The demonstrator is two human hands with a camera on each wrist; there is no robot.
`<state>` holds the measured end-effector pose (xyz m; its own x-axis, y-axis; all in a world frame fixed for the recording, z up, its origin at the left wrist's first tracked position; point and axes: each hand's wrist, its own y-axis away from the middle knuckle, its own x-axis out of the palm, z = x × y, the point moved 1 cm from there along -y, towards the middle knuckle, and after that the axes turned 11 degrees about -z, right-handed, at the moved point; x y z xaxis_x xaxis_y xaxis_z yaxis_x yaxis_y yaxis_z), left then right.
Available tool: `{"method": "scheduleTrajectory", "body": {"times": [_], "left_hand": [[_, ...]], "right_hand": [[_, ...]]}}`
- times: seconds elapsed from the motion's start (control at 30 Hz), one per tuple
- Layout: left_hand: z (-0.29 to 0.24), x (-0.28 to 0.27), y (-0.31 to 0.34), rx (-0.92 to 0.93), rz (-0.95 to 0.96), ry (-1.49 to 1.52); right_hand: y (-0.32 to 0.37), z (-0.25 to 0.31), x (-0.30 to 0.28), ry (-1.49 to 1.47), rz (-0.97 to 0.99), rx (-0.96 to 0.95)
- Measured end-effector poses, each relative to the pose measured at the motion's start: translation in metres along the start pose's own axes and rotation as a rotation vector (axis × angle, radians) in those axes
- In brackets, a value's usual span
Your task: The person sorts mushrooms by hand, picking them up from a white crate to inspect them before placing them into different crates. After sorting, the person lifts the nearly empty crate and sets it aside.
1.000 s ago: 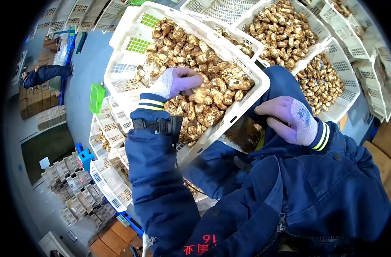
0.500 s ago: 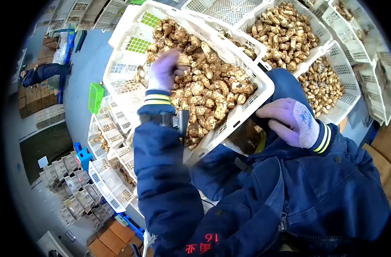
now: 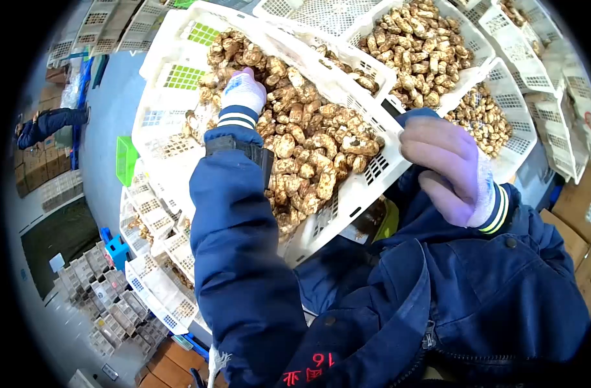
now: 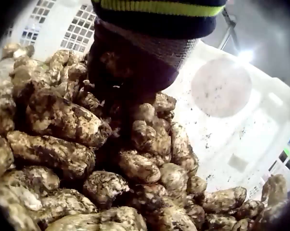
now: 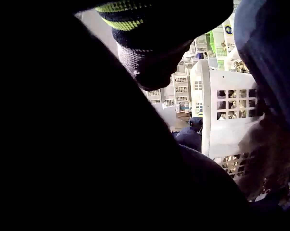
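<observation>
My gloved left hand (image 3: 243, 92) reaches down into the pile of knobbly, brown-and-white mushrooms (image 3: 308, 145) in a white plastic crate (image 3: 169, 110). Its fingers sink among them near the upper left of the pile. In the left wrist view the hand (image 4: 130, 67) is dark, with soil-flecked mushrooms (image 4: 68, 118) close around it; I cannot tell whether it grips one. My gloved right hand (image 3: 454, 168) hovers over my knee, beside the crate's right corner. Its fingers are loosely bent with nothing in them.
Behind stand more white crates, one with larger mushrooms (image 3: 415, 55) and one with smaller mushrooms (image 3: 483, 116). A green basket (image 3: 125, 160) and stacked crates (image 3: 156, 291) are at the left. Cardboard boxes (image 3: 580, 249) stand at the right. A person (image 3: 53, 124) is farther off.
My left hand has moved from the middle of the pile towards its upper left, carrying a mushroom midway, and now dips into the pile. My right hand has risen off my knee.
</observation>
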<state>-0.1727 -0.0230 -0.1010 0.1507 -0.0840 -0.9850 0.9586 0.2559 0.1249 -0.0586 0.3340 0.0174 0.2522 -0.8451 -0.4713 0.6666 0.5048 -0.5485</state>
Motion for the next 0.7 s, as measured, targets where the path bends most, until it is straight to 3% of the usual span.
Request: {"method": "scheduleTrajectory", "body": {"times": [0.07, 0.17, 0.2, 0.27, 0.3, 0.33, 0.4, 0.47, 0.53, 0.57, 0.6, 0.67, 0.7], "left_hand": [[0.000, 0.003, 0.004, 0.008, -0.002, -0.023], [0.026, 0.006, -0.002, 0.010, 0.195, 0.253], [0.023, -0.017, 0.010, 0.004, 0.264, 0.246], [0.048, -0.012, 0.020, -0.178, 0.126, 0.433], [0.064, -0.011, 0.028, -0.329, 0.134, 0.942], [0.082, -0.015, 0.027, -0.442, 0.127, 1.241], [0.098, -0.027, 0.033, -0.521, 0.022, 1.435], [0.089, -0.039, 0.042, -0.366, 0.060, 1.178], [0.058, -0.052, 0.045, -0.210, 0.136, 0.533], [0.055, -0.033, 0.039, 0.076, 0.041, 0.203], [0.043, -0.028, 0.037, 0.095, 0.095, 0.117], [0.024, -0.015, 0.039, 0.115, 0.027, -0.052], [0.011, -0.021, 0.038, 0.088, 0.104, -0.131]], "right_hand": [[-0.015, 0.001, 0.009, 0.169, 0.138, 0.069], [-0.024, -0.010, 0.033, 0.210, 0.240, 0.121], [-0.027, -0.012, 0.038, 0.215, 0.260, 0.131], [-0.027, -0.018, 0.043, 0.179, 0.261, 0.136], [-0.026, -0.018, 0.043, 0.183, 0.247, 0.124], [-0.025, -0.018, 0.043, 0.174, 0.247, 0.130], [-0.025, -0.019, 0.044, 0.156, 0.244, 0.132], [-0.024, -0.020, 0.047, 0.165, 0.195, 0.096], [-0.023, -0.019, 0.048, 0.229, 0.166, 0.085], [-0.023, -0.019, 0.048, 0.247, 0.161, 0.065], [-0.024, -0.018, 0.048, 0.237, 0.168, 0.090], [-0.025, -0.017, 0.047, 0.218, 0.168, 0.110], [-0.027, -0.014, 0.045, 0.238, 0.197, 0.116]]}}
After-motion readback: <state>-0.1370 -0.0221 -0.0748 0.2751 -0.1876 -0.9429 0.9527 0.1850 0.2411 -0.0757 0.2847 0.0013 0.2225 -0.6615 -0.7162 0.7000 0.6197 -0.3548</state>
